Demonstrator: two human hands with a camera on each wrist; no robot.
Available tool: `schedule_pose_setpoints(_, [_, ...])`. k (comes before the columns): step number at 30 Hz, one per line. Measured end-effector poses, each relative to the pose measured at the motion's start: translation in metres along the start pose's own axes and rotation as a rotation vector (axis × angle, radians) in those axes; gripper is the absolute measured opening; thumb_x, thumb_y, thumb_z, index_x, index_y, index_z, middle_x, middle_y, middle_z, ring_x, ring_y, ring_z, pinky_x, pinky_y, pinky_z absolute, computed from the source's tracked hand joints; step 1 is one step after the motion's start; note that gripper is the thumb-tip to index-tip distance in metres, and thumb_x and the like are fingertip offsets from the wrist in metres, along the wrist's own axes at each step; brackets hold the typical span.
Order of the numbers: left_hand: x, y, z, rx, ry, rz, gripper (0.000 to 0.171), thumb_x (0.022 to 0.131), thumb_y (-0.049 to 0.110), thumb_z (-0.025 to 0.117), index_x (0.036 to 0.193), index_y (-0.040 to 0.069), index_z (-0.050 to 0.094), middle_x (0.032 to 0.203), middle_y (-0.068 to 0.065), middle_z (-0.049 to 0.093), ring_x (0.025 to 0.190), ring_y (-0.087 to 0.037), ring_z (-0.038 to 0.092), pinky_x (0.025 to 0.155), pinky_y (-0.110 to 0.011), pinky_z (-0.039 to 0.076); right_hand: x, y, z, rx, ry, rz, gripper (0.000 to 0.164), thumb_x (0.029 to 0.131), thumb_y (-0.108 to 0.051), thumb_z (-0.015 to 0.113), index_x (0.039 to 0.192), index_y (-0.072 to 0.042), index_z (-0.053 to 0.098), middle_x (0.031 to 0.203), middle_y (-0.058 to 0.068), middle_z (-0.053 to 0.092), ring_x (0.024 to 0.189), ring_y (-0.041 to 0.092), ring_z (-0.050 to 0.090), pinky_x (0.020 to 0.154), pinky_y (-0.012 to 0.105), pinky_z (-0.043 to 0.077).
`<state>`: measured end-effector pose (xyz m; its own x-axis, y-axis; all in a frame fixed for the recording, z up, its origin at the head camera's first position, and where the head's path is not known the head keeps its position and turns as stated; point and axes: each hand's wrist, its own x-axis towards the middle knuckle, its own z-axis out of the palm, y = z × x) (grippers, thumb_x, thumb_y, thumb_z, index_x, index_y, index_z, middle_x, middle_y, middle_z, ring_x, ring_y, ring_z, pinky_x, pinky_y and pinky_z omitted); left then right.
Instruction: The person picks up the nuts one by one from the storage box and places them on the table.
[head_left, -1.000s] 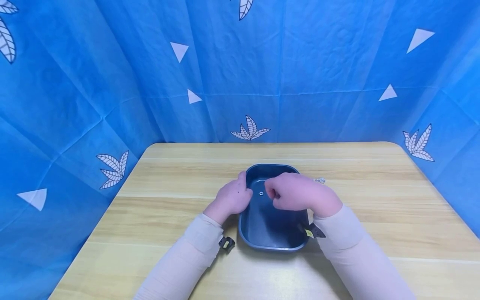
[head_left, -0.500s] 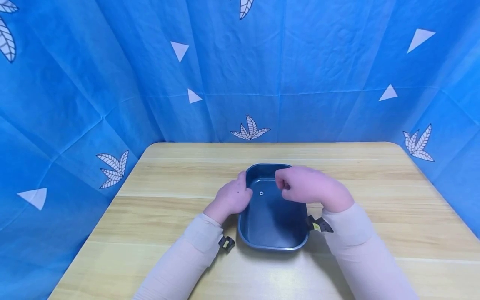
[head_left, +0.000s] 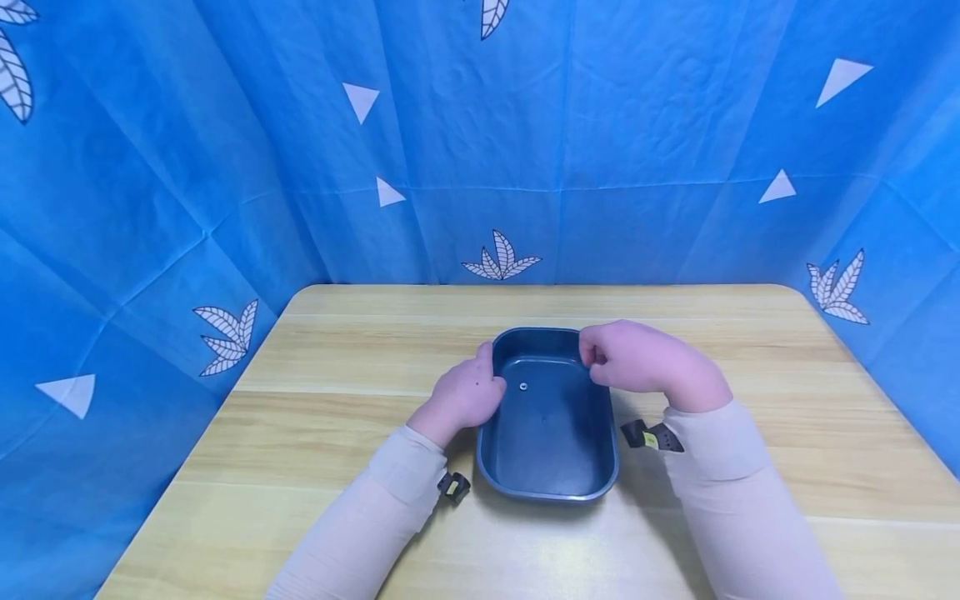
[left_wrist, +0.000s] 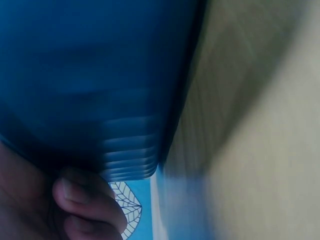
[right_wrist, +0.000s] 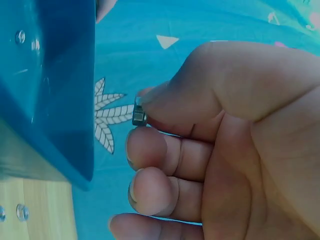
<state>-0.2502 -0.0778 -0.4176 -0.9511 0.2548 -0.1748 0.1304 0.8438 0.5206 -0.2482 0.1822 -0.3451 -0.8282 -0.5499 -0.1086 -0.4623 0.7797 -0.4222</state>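
Note:
A dark blue rectangular tray [head_left: 546,442] stands on the table, with a small metal nut [head_left: 523,387] lying on its floor toward the left. My left hand [head_left: 467,392] grips the tray's left rim, its thumb over the edge; the left wrist view shows curled fingers [left_wrist: 90,200] against the outer wall. Over the far right rim, my right hand [head_left: 637,358] pinches another small metal nut [right_wrist: 139,117] between thumb and index finger. That held nut is hidden in the head view. The other right fingers are curled in.
Loose metal nuts [right_wrist: 22,212] lie on the wooden table [head_left: 787,433] just right of the tray, covered by my right hand in the head view. A blue patterned curtain [head_left: 465,142] hangs behind the table and along both sides.
My right hand has moved right and slightly away from me, from over the middle of the tray to its far right rim. My left hand and the tray have stayed put.

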Motion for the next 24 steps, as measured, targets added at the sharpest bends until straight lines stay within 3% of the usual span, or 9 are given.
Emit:
schedule_pose_setpoints(6, [0.0,0.0,0.0,0.014,-0.004,-0.003,0.067,0.102,0.026,0.046,0.158,0.001,0.02,0.08,-0.008,0.06,0.065,-0.022,0.06,0.058,-0.038,0.047,-0.001,0.01,-0.001,0.004,-0.01,0.033,0.016,0.084,0.0,0.054,0.084,-0.014,0.06,0.076,-0.001,0.056,0.067,0.018,0.052,0.065,0.036,0.044])
schedule_pose_setpoints(15, [0.0,0.0,0.0,0.022,0.006,0.011,0.067,0.102,0.026,0.046,0.158,0.0,0.02,0.098,-0.012,0.064,0.071,-0.022,0.06,0.06,-0.037,0.047,-0.005,0.029,-0.004,0.034,-0.035,0.107,0.017,0.084,0.0,0.05,0.086,-0.012,0.061,0.08,0.001,0.057,0.07,0.019,0.051,0.067,0.037,0.043])
schedule_pose_setpoints(24, [0.0,0.0,0.0,0.02,0.008,0.002,0.067,0.103,0.027,0.046,0.159,0.0,0.02,0.116,-0.015,0.063,0.077,-0.023,0.06,0.061,-0.036,0.047,-0.006,0.051,-0.003,0.055,-0.065,0.185,0.007,0.086,-0.007,0.057,0.087,-0.01,0.063,0.08,0.002,0.058,0.072,0.02,0.052,0.066,0.037,0.044])
